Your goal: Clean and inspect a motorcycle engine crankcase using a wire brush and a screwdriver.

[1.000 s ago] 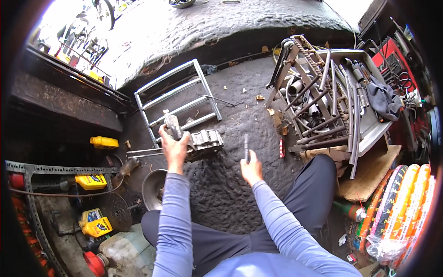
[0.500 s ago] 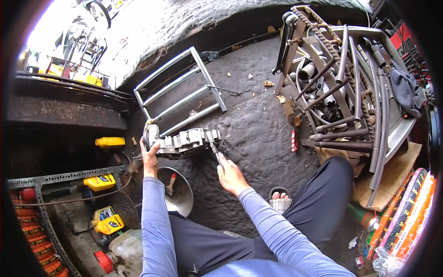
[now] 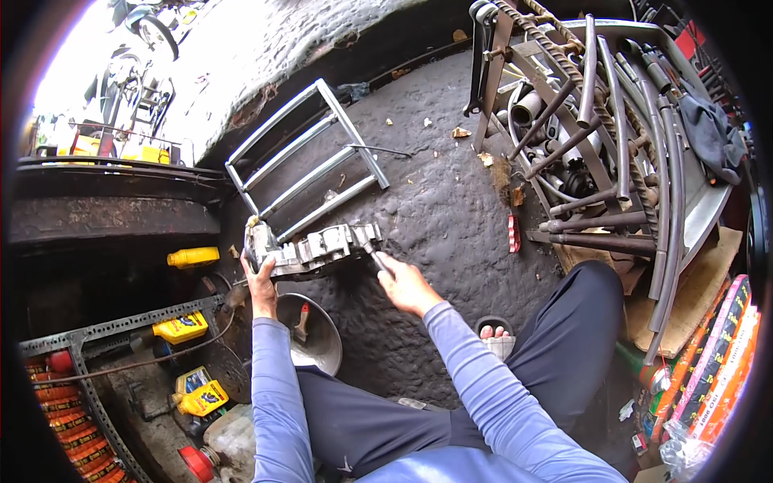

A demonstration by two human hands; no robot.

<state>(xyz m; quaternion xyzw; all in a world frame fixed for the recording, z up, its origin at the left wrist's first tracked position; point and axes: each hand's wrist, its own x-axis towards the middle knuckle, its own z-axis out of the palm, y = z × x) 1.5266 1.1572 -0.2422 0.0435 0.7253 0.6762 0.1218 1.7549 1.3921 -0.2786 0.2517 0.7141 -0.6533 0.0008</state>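
Observation:
My left hand (image 3: 261,287) grips the left end of a long silver metal engine casing (image 3: 326,246), its thumb on the near side. The casing lies slantwise across the near bars of a metal frame (image 3: 354,134) on the dark floor. My right hand (image 3: 409,288) is closed round a slim hand tool (image 3: 374,256). The tool's tip meets the right end of the casing; its exact kind is too small to tell. Just below the casing stands a round metal bowl (image 3: 330,342) with a red-handled paintbrush (image 3: 302,320) in it.
To the right, a metal tray (image 3: 702,227) is heaped with pipes and bars. Yellow bottles (image 3: 180,328) stand at the left beside a perforated metal rail (image 3: 113,316). A small red-and-white packet (image 3: 514,233) lies on the floor. Wrapped orange packages (image 3: 729,354) sit at the lower right.
The view has shifted slightly. The right hand and its tool have moved a little at the casing's right end. The left hand keeps its hold on the casing.

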